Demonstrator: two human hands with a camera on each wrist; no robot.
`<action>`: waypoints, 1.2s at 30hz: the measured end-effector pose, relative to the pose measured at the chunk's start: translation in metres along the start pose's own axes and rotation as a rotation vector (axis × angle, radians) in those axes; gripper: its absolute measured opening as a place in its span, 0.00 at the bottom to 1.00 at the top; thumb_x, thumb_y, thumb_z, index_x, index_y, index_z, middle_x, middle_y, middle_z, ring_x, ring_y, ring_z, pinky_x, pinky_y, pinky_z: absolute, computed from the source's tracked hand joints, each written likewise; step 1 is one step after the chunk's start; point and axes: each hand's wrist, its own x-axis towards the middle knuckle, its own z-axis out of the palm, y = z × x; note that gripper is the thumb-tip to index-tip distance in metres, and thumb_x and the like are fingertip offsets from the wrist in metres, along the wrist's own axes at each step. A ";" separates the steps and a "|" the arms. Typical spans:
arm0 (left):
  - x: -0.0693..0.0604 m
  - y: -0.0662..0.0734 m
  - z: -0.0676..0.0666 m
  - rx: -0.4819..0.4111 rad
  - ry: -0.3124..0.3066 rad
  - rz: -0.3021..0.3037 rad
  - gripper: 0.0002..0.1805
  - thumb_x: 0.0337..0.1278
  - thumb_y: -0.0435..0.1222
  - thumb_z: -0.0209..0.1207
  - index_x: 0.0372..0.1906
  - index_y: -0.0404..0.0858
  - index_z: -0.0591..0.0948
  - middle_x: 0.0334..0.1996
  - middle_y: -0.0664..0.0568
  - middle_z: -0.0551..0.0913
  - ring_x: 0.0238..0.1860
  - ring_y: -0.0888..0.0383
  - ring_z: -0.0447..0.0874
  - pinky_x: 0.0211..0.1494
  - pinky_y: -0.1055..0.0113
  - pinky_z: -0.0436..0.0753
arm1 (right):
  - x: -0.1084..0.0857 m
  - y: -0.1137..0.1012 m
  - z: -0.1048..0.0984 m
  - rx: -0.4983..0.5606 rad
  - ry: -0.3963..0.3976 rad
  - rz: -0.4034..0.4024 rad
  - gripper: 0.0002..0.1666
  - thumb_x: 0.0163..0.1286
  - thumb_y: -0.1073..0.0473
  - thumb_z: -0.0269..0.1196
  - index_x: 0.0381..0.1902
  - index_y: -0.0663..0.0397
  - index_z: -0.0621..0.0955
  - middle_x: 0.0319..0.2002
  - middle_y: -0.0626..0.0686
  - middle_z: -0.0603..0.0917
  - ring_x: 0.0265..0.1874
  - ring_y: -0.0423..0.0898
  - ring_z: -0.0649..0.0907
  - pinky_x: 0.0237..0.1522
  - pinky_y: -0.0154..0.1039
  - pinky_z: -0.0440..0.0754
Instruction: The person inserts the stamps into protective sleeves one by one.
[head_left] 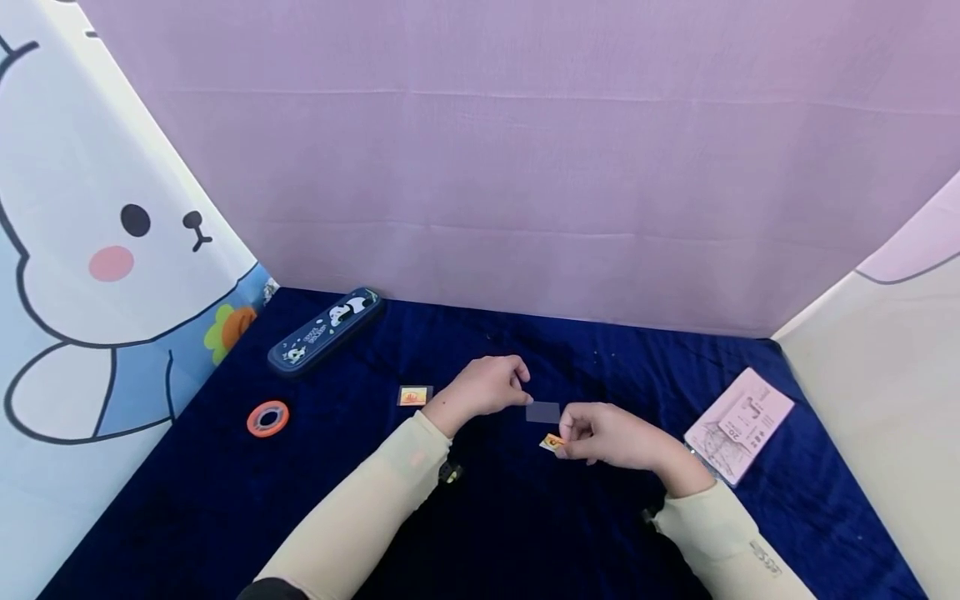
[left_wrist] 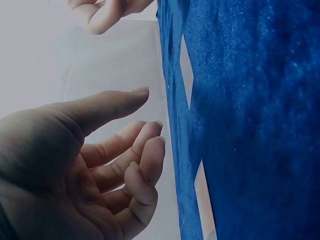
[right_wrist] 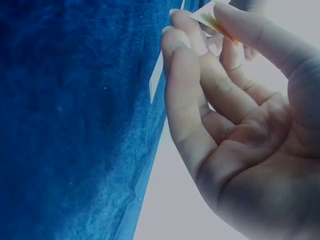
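My right hand (head_left: 611,435) pinches a small yellow-orange picture card with a white edge (head_left: 552,442) between thumb and fingers. In the right wrist view that card (right_wrist: 218,24) shows at the thumb tip. A small clear rectangular sleeve (head_left: 543,412) lies flat on the dark blue cloth between the hands. My left hand (head_left: 486,386) hovers at the sleeve's left side, and its thumb and loosely bent fingers (left_wrist: 152,160) stand apart with nothing between them. Left of that hand, a similar yellow-orange card (head_left: 413,397) lies inside a clear sleeve on the cloth.
An orange ring-shaped roll (head_left: 267,418) lies at the left. Behind it is a dark blue panda-printed case (head_left: 326,331). A pink printed packet (head_left: 739,426) lies at the right beyond my right forearm. A lilac curtain (head_left: 510,183) closes off the back of the blue cloth (head_left: 495,525).
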 end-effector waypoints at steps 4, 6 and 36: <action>0.001 0.000 0.002 0.019 -0.020 0.012 0.20 0.66 0.47 0.73 0.58 0.45 0.84 0.43 0.60 0.87 0.38 0.63 0.83 0.52 0.62 0.85 | 0.000 -0.002 -0.001 0.031 -0.006 0.004 0.08 0.73 0.60 0.69 0.41 0.57 0.80 0.35 0.54 0.93 0.32 0.48 0.87 0.34 0.40 0.87; 0.002 0.001 0.002 0.031 -0.027 0.022 0.21 0.65 0.47 0.73 0.58 0.45 0.83 0.44 0.59 0.87 0.40 0.62 0.83 0.54 0.61 0.84 | 0.000 -0.004 -0.002 0.046 -0.015 0.009 0.08 0.73 0.60 0.69 0.42 0.58 0.80 0.34 0.54 0.93 0.32 0.48 0.88 0.33 0.39 0.87; 0.015 0.006 0.021 0.170 -0.127 0.038 0.17 0.65 0.51 0.73 0.50 0.48 0.86 0.48 0.57 0.83 0.43 0.62 0.78 0.56 0.63 0.84 | -0.011 -0.014 -0.003 0.019 -0.149 0.081 0.21 0.79 0.60 0.65 0.65 0.57 0.77 0.32 0.54 0.89 0.26 0.49 0.87 0.29 0.48 0.88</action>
